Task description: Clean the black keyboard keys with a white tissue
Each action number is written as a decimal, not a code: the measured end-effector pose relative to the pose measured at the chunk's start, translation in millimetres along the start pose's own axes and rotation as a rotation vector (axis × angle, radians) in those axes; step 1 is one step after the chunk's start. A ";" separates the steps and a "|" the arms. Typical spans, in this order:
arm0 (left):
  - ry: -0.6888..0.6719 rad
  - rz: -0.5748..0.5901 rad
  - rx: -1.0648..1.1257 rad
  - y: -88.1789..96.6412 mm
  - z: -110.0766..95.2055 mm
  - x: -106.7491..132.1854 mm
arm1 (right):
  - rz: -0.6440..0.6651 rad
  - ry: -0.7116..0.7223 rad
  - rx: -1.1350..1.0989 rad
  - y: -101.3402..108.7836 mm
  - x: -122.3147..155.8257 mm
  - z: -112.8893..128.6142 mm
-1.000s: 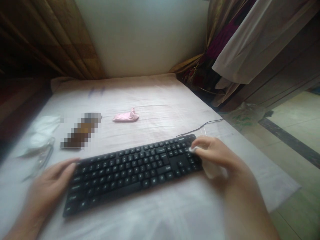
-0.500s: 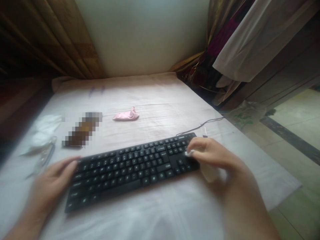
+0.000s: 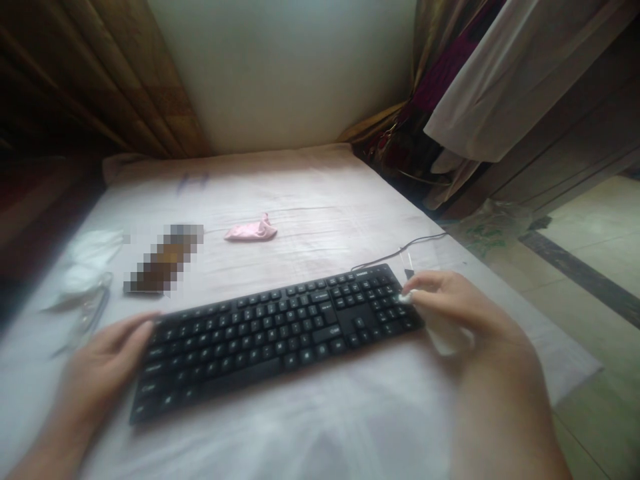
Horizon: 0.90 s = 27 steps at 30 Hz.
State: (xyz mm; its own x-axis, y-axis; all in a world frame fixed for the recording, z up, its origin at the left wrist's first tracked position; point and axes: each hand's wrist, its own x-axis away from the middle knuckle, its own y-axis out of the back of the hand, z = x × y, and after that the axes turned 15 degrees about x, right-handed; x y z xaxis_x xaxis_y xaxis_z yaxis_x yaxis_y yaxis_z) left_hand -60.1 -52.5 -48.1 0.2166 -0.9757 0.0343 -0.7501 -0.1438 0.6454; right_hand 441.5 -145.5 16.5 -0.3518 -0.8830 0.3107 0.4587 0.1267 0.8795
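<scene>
A black keyboard (image 3: 280,340) lies slanted across the bed-like surface, its keys facing up. My left hand (image 3: 113,363) grips its left end, thumb near the upper left corner and the other fingers partly hidden. At the right end my right hand (image 3: 450,303) pinches a white cloth or tissue (image 3: 447,337) between thumb and fingers. One bit of the white material pokes out at the fingertips, over the edge of the number pad, while the rest hangs below the palm. Just beyond that hand is a small black clip (image 3: 409,273) with two thin wire arms.
A crumpled pink cloth (image 3: 251,230) lies past the keyboard. To the left are a blurred-out brown item (image 3: 165,263), a white crumpled bag (image 3: 93,260) and a slim tool-like item (image 3: 95,307). A dark cable (image 3: 400,251) trails right across the pale sheet (image 3: 310,180). Clothes (image 3: 495,87) hang at right.
My right hand has slid right with the white cloth, from the inner number pad keys to the keyboard's right edge, uncovering the number pad. The left hand and keyboard stay almost where they were.
</scene>
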 end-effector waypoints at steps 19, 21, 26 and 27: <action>-0.035 -0.016 -0.028 -0.4 2.2 -1.4 | 0.259 0.285 0.020 -5.5 6.7 20.3; -0.028 -0.010 -0.022 -0.1 0.9 -0.7 | 0.284 0.302 0.029 -2.6 8.6 18.4; -0.020 -0.013 -0.016 -1.4 -2.8 -0.2 | 0.280 0.305 0.031 -4.0 8.9 21.1; -0.019 -0.014 -0.016 -1.6 -3.2 -0.2 | 0.272 0.315 0.031 -5.6 8.3 22.9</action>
State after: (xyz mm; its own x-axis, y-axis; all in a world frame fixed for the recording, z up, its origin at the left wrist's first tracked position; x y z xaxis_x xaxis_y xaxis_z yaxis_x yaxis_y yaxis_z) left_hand -56.9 -51.5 -46.7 0.2152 -0.9765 0.0106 -0.7367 -0.1553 0.6582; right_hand 417.4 -143.2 22.4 0.0482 -0.9100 0.4118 0.4738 0.3837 0.7926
